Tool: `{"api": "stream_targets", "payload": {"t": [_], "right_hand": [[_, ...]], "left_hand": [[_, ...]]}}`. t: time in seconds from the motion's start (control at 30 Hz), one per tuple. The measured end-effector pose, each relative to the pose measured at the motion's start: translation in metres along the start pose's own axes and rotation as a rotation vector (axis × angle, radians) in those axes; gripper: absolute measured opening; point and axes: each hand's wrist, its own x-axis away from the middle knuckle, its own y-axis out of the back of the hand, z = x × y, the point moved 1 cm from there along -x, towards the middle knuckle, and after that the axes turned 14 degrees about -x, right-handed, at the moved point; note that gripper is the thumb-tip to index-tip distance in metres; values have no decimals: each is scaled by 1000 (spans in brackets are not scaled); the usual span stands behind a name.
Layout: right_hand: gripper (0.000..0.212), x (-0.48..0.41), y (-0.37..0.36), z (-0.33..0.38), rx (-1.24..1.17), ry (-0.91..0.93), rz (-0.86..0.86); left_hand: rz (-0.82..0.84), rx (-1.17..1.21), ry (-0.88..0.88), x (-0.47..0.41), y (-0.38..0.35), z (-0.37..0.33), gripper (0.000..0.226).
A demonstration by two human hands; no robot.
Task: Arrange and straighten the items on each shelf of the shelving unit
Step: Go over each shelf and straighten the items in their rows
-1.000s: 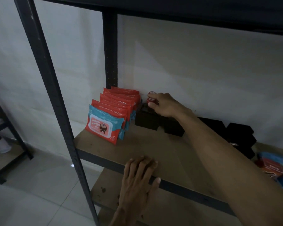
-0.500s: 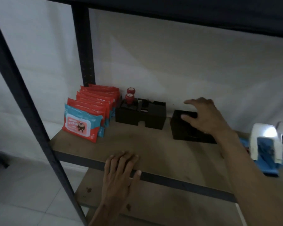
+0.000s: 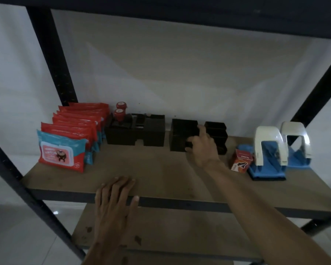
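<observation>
The landmark is the brown shelf board [image 3: 161, 169] of the black shelving unit [image 3: 52, 60].

At the left end of the board, a row of red and blue wipe packs [image 3: 63, 150] stands upright, one behind another, running toward the back wall.

Just right of the packs sits a black holder [image 3: 135, 131]. Two red-capped stamps [image 3: 119, 114] stand in its left part, one behind the other.

The left hand [image 3: 116, 199] lies flat on the front edge of the board, below the holder. Its fingers [image 3: 126, 185] are spread and grip nothing.

Right of the holder, apart from it, stands a black box [image 3: 181, 134]. A second black box [image 3: 217, 134] stands just beside it, further right.

The right hand [image 3: 203, 148] reaches in from the lower right and covers the gap between the two boxes. Its thumb rests on the front face of the first box and its fingers curl over that box's right top edge, clamped on it.

Right of the boxes stands a small orange carton [image 3: 241, 161]. Two white and blue hole punches [image 3: 269, 150] occupy the right end of the board, one behind the other.
</observation>
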Motion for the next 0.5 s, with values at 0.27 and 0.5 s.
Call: {"api": "stream_targets", "payload": {"t": [0.27, 0.5], "right_hand": [[25, -21, -23, 21, 31, -37, -50], [25, -15, -21, 18, -30, -1, -37]], "left_hand": [[9, -5, 0, -1, 2, 0, 48], [22, -26, 3, 0, 0, 2, 53]]}}
